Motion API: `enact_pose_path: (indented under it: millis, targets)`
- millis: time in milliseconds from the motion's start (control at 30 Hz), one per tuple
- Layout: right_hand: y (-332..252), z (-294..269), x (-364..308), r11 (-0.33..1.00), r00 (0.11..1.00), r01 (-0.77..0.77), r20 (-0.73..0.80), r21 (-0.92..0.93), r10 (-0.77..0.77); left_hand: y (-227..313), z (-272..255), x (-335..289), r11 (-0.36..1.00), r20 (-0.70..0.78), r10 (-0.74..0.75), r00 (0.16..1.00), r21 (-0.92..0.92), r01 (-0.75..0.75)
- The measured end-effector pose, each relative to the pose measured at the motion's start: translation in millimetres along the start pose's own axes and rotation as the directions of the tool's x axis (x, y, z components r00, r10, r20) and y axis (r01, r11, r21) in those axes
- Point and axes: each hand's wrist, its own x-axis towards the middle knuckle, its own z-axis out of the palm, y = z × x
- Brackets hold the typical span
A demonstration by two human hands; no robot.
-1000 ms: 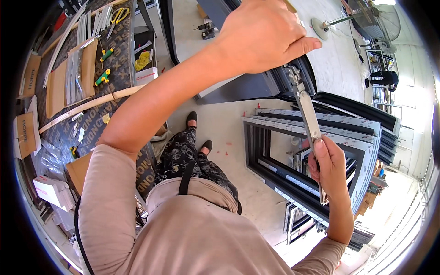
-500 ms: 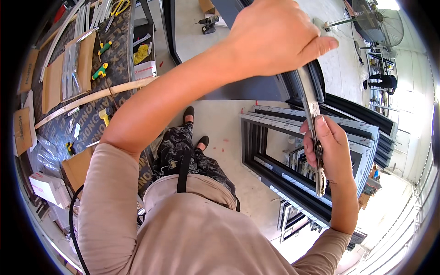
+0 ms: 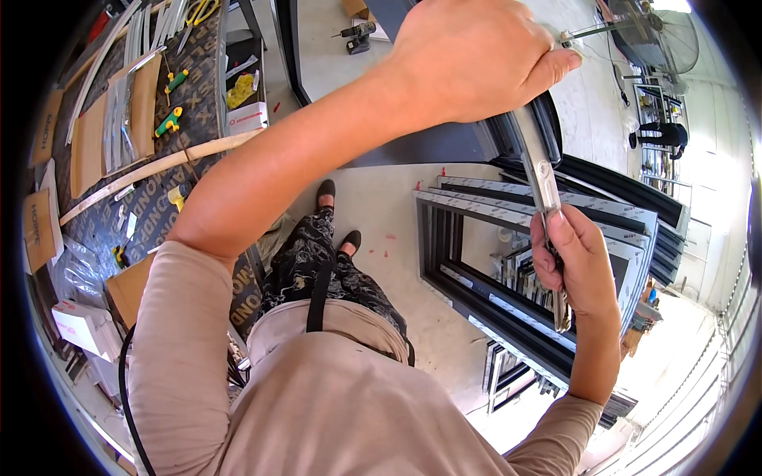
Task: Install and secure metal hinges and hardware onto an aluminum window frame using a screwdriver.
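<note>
A long silvery metal window stay [image 3: 542, 171] slants down in front of me at the right. My right hand [image 3: 578, 250] is closed around its lower part, with the jointed end sticking out below the fingers. The stay's upper end runs under my left hand [image 3: 476, 59], which is closed over it with the thumb stretched to the right; its fingertips are hidden. Behind the left hand stands a dark grey window frame [image 3: 429, 144], partly covered by my left forearm.
Several dark frames with protective film [image 3: 476, 208] lean together at the right. On the left, a workbench [image 3: 159, 210] carries cardboard, metal strips, green-handled tools [image 3: 168, 122] and yellow scissors [image 3: 200, 13]. A cordless drill [image 3: 357, 36] lies on the floor. A fan [image 3: 647, 36] and another person [image 3: 665, 138] are farther off.
The stay's lower end has shifted slightly up and right, and my right hand now covers more of its jointed part. My left hand has moved slightly left, still over the stay's upper end.
</note>
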Motion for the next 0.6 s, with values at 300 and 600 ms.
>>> enact_pose_path:
  millis: [300, 600]
  targets:
    - [-5, 3, 0, 0.999, 0.999, -0.031, 0.039, 0.016, 0.031, 1, -4, 1, 0.999, 0.047, -0.034, 0.998, -0.012, 0.035]
    - [-11, 4, 0, 0.998, 0.996, -0.055, 0.074, 0.015, 0.054, 6, -11, -4, 0.999, -0.019, -0.022, 1.000, -0.029, 0.021]
